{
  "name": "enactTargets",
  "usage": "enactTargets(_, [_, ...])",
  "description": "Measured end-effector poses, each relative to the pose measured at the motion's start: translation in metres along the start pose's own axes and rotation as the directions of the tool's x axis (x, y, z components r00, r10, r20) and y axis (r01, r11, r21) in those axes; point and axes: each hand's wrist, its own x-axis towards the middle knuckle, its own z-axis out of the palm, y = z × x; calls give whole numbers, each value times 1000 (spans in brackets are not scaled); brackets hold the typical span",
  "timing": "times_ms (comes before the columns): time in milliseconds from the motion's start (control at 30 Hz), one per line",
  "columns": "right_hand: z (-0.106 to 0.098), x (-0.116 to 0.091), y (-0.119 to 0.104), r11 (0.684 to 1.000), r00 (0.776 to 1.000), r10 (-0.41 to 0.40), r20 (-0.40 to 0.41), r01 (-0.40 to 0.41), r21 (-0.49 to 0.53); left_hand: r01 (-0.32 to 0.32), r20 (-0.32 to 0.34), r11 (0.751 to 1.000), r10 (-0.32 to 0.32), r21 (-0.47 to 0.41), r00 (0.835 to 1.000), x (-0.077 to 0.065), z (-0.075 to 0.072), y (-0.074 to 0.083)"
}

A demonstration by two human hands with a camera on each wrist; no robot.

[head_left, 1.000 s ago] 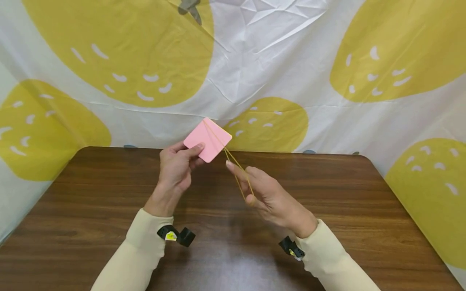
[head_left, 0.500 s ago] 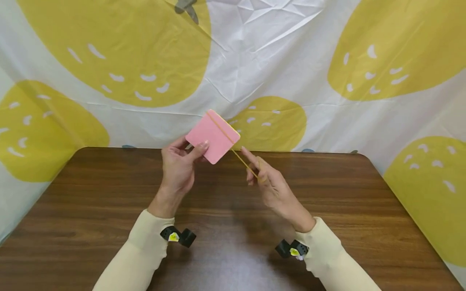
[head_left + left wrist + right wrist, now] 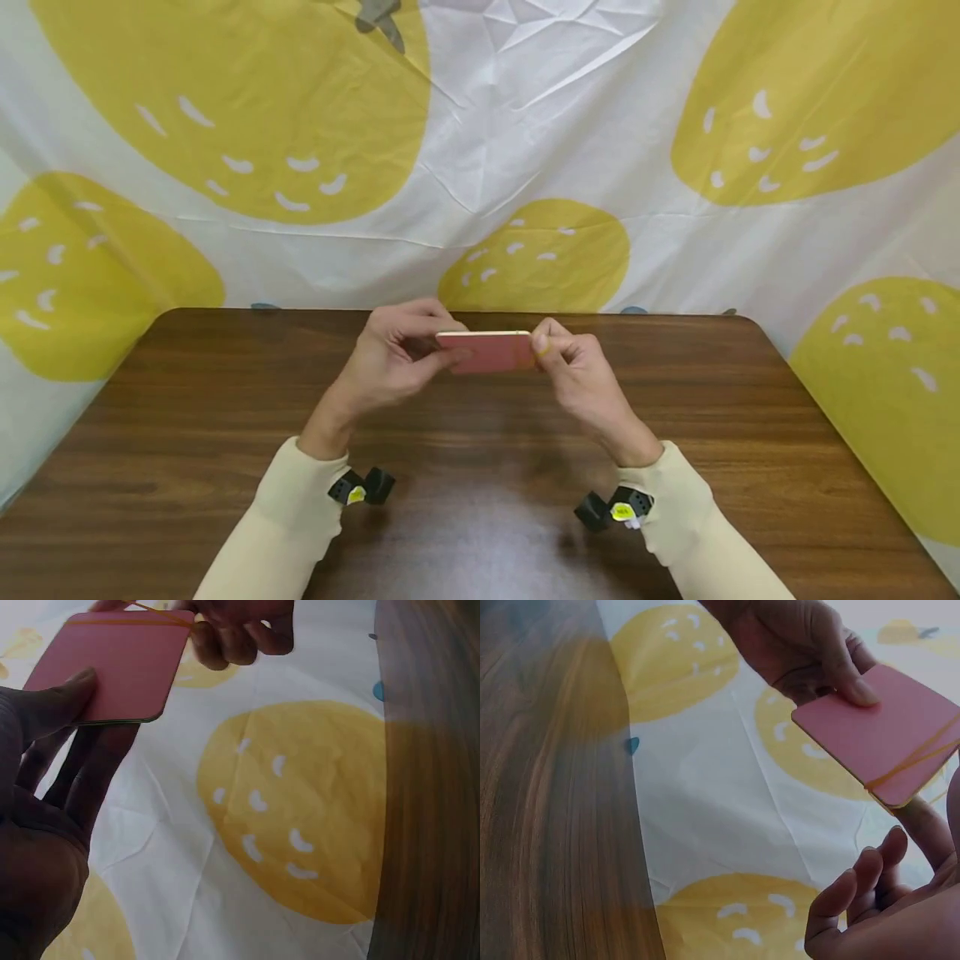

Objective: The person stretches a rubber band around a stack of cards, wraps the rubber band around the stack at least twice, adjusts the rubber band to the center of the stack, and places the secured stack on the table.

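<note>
Head view evenly lit; pale glare on brown wood-grain table [image 3: 480, 500], soft shadows beside it. Wrist views dimmer, hazy: bare left hand [image 3: 49, 787] heavily shaded, yellow-and-white printed fabric backdrop [image 3: 277, 817] washed out up top.

I could pass between the sleeves [image 3: 273, 517] over the tabletop [image 3: 480, 475]; ahead, the pad [image 3: 497, 354] between left hand [image 3: 393, 354] and right hand [image 3: 585, 375] blocks me, then the cloth [image 3: 487, 158].

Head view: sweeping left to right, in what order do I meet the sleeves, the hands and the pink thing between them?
Left sleeve, left hand, pink square, right hand, right sleeve.
</note>
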Motion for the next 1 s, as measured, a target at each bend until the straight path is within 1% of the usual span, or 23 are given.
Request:
enactTargets(67, [-2, 0, 1, 1000, 1000, 16, 4, -16, 1, -5, 37, 998, 2, 67, 999, 1, 0, 2])
enactTargets(167, [-4, -1, 0, 999, 999, 39, 4, -39, 4, -13, 65, 989, 3, 146, 998, 2, 0, 5])
enactTargets(367, [-8, -2, -2, 996, 997, 80, -4, -80, -25, -24, 127, 966, -9, 258, 992, 4, -1, 9])
enactTargets(500, [-8, -2, -6, 994, 994, 111, -26, -111, -18, -33, 142, 956, -9, 291, 990, 4, 1, 12])
enactTargets(700, [-4, 0, -9, 987, 982, 161, -97, -162, 7, -50, 132, 950, 9, 308, 991, 5, 4, 15])
enactTargets(800, [-2, 1, -9, 986, 978, 164, -131, -163, 13, -65, 123, 944, 26, 324, 992, 5, 4, 14])
enactTargets(1000, [-1, 1, -9, 989, 972, 148, -182, -142, 48, -100, 111, 933, 65, 347, 992, 5, 5, 12])
